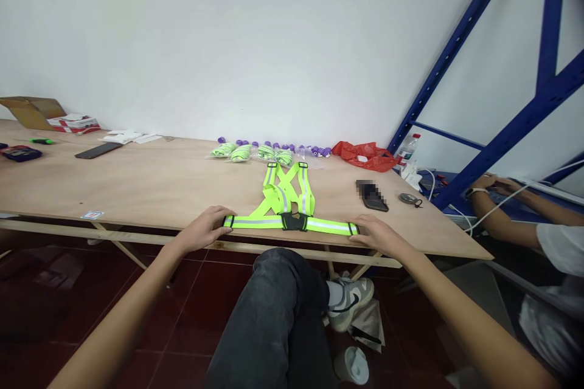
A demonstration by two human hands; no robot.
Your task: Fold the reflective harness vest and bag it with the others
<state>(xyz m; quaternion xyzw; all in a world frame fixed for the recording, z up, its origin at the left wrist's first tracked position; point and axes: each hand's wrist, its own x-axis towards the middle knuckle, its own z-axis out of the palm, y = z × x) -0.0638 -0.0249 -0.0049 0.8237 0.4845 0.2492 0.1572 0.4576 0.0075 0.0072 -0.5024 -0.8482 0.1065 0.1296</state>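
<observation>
A neon yellow-green reflective vest (pixel 303 194) made of straps with silver stripes lies on the wooden table. Its shoulder straps cross and point toward the wall, and its waist strap (pixel 331 227) stretches sideways along the near edge. A black buckle piece (pixel 294 221) sits at the middle of that strap. My left hand (pixel 207 228) grips the strap's left end by its black slider. At the opposite end, my right hand (pixel 376 234) has its fingers closed on the strap beside the other slider.
Behind the vest lie several bagged neon bundles (pixel 240 153) and small purple rolls (pixel 321 151). A red plastic bag (pixel 367 155), a phone (pixel 371 196) and a round metal object (pixel 409 199) are to the right. Past the blue frame (pixel 497 134), another person's forearms (pixel 502 216) show.
</observation>
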